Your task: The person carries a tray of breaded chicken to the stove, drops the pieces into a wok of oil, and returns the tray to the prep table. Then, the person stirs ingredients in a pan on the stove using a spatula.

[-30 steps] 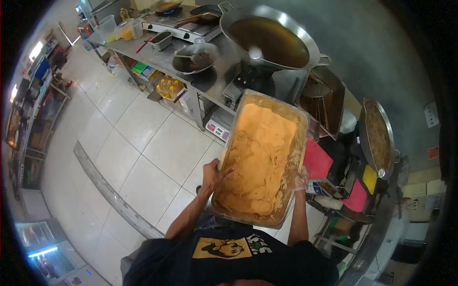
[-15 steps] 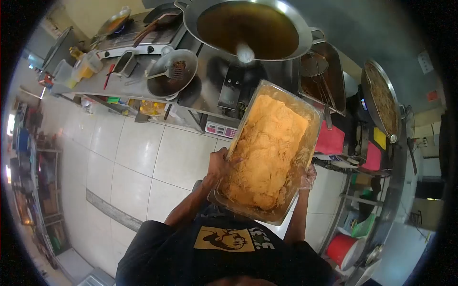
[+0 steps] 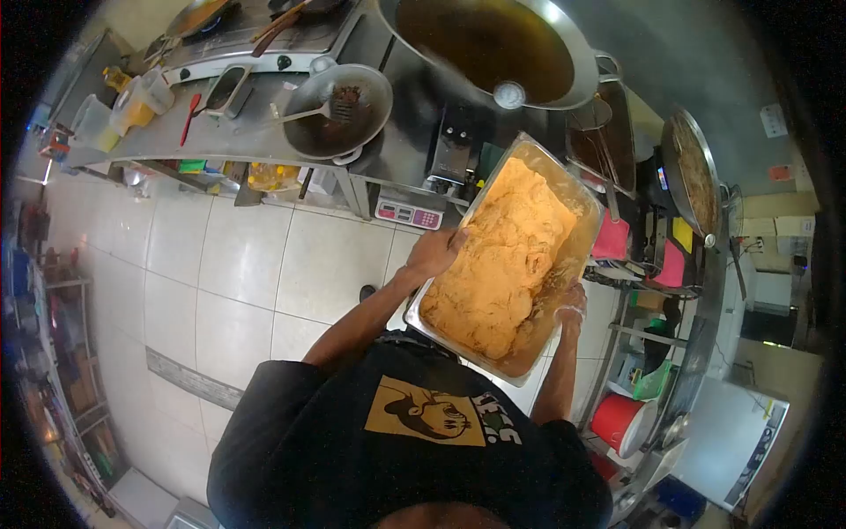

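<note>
A deep rectangular pan (image 3: 577,247) hangs in the air in front of my body, slanted in view. It is filled with orange-tan breading flour (image 3: 498,256), heaped lumpily toward its left side; part of the right inner wall shows bare. My left hand (image 3: 436,253) grips the left rim, its thumb over the edge. On the opposite side my right hand (image 3: 572,307) holds the right wall low down, and a clear plastic glove seems to cover it. The undersides of both grips are hidden.
A large wok of oil (image 3: 493,40) with a dial thermometer (image 3: 508,95) stands beyond the pan. Left of it are a smaller wok (image 3: 339,132) with a spatula and a steel counter (image 3: 247,137). A wok (image 3: 692,172) and red pot (image 3: 621,423) are at right.
The pan has shifted slightly up and right in view, with both hands still on it. The flour has slid leftward, baring more of the right wall. The camera view has also moved.
</note>
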`<state>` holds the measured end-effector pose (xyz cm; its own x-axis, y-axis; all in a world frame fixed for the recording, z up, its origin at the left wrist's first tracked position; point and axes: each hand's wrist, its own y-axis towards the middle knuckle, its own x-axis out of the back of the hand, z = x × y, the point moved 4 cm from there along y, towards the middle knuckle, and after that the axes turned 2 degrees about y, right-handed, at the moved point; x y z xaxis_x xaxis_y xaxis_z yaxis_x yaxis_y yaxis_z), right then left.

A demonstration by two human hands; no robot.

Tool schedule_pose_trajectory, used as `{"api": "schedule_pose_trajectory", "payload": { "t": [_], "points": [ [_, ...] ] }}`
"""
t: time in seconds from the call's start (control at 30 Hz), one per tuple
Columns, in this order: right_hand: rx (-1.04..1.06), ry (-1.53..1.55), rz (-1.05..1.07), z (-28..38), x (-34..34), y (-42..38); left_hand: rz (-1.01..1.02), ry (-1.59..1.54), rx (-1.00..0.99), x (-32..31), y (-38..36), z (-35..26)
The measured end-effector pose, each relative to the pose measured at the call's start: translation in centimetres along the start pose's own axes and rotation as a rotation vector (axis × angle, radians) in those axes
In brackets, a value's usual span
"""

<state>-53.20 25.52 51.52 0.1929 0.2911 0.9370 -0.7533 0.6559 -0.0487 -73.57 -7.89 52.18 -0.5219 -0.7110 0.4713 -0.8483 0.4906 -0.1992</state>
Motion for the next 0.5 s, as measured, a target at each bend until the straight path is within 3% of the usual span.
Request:
{"api": "schedule_pose_trajectory", "payload": {
  "t": [0.2,0.27,0.3,0.37,0.4,0.43,0.47,0.5],
  "points": [
    [0.050,-0.198,0.093,0.0,-0.1,0.5,0.133,-0.038,-0.164,2.7,1.6,1.7],
    [0.085,-0.275,0.134,-0.2,-0.5,0.8,0.439,-0.420,0.278,4.5,1.0,3.3],
    [0.110,-0.332,0.158,-0.1,-0.6,1.0,0.083,-0.329,-0.103,3.4,2.9,8.5],
    [0.171,-0.469,0.211,-0.2,-0.8,1.6,-0.425,-0.109,-0.207,6.4,3.4,14.5],
    [0.183,-0.508,0.233,0.0,-0.6,1.8,-0.519,-0.592,0.352,9.4,3.5,16.3],
    [0.156,-0.516,0.249,0.7,-0.3,1.8,-0.785,-0.514,0.329,10.7,4.5,21.6],
    [0.005,-0.368,0.236,2.3,0.5,1.3,-0.770,-0.734,0.464,14.2,3.3,18.6],
    [-0.142,-0.219,0.200,3.9,1.3,0.7,-0.795,-0.834,0.468,16.1,3.8,19.3]
  ]
}}
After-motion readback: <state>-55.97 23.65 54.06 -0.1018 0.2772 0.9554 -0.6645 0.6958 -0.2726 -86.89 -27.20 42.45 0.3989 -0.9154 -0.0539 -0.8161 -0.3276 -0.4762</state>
